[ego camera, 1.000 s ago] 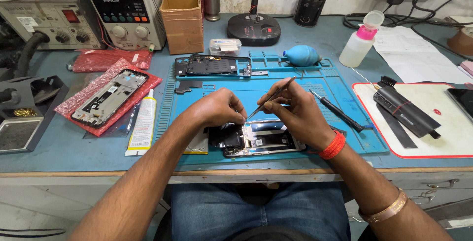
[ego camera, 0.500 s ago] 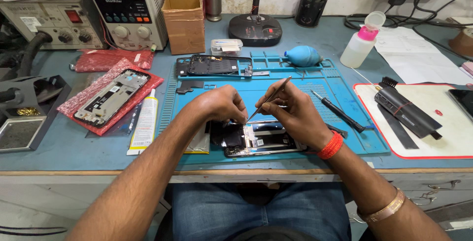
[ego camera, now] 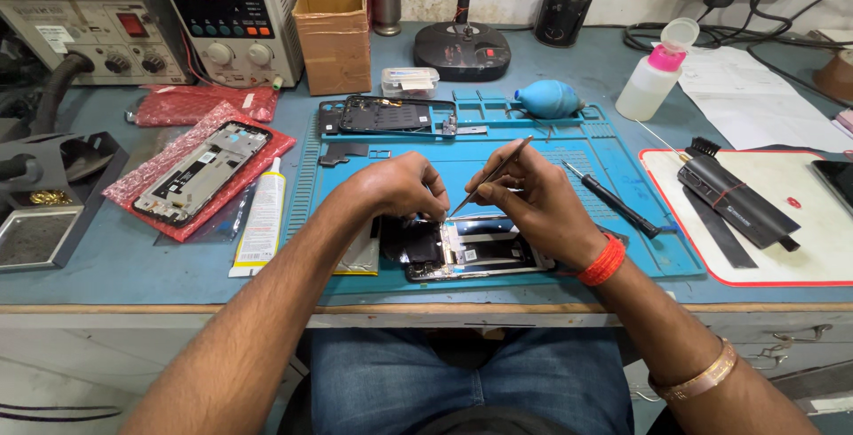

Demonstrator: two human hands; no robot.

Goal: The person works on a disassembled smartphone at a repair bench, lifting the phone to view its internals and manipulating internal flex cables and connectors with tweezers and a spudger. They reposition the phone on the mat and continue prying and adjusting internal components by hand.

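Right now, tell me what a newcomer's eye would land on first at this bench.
First, the two hands at the middle: the right hand holds thin tweezers tip-down over an opened phone on the blue work mat, while the left hand steadies the phone. Next, the red bubble wrap to the left, with another phone frame lying on it. At the back right stands a pink-capped squeeze bottle.

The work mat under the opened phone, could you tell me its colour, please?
Blue work mat, clearest in the head view.
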